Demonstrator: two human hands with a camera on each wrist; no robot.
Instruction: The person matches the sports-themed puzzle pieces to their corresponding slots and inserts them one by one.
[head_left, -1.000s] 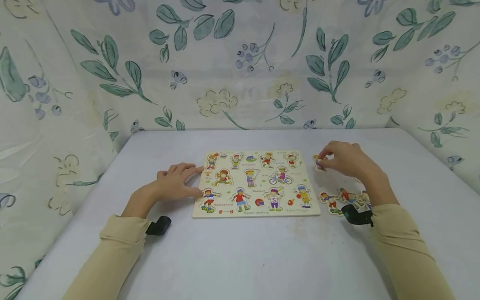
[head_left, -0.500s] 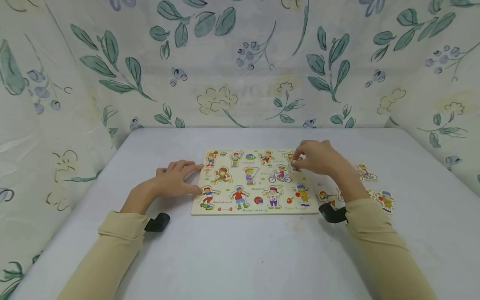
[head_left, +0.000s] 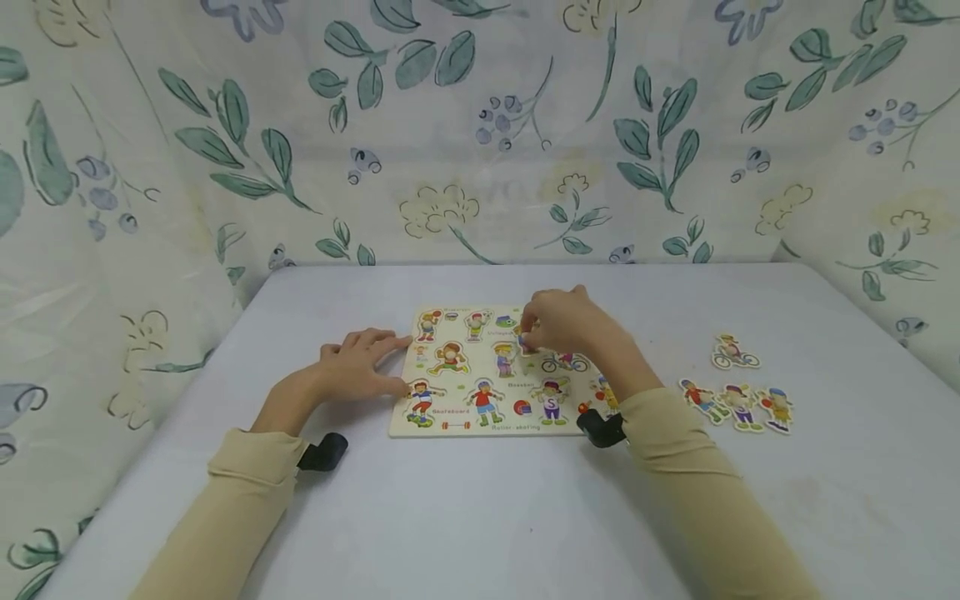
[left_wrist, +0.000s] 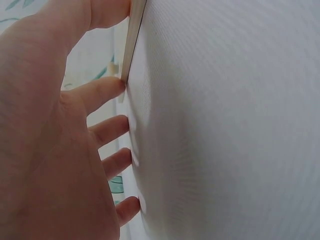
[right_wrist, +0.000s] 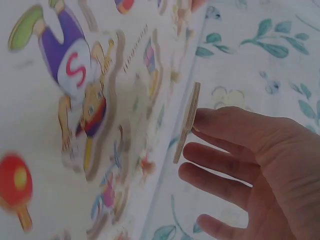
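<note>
A flat wooden puzzle board (head_left: 480,367) printed with children doing sports lies mid-table. My left hand (head_left: 352,367) rests at its left side, fingers spread, thumb and index fingertips against the edge; the left wrist view shows this board edge (left_wrist: 134,40) from close by. Over the board's upper middle, my right hand (head_left: 566,323) pinches a small figure-shaped puzzle piece (head_left: 527,341), mostly covered by the fingers. The right wrist view shows that wooden piece edge-on, raised off the board, with the remaining fingers of the right hand (right_wrist: 265,155) extended beneath.
Right of the board lie loose puzzle pieces: a cyclist (head_left: 735,353), a figure in red (head_left: 702,401), a baseball player (head_left: 741,408) and a blue-capped figure (head_left: 777,410). The right forearm (head_left: 675,442) covers the board's lower right corner. A patterned cloth (head_left: 510,200) hangs behind the table.
My right hand has carried the pinched piece leftward, from beside the board across its upper right corner to its upper middle. The left hand stays at the left edge.
</note>
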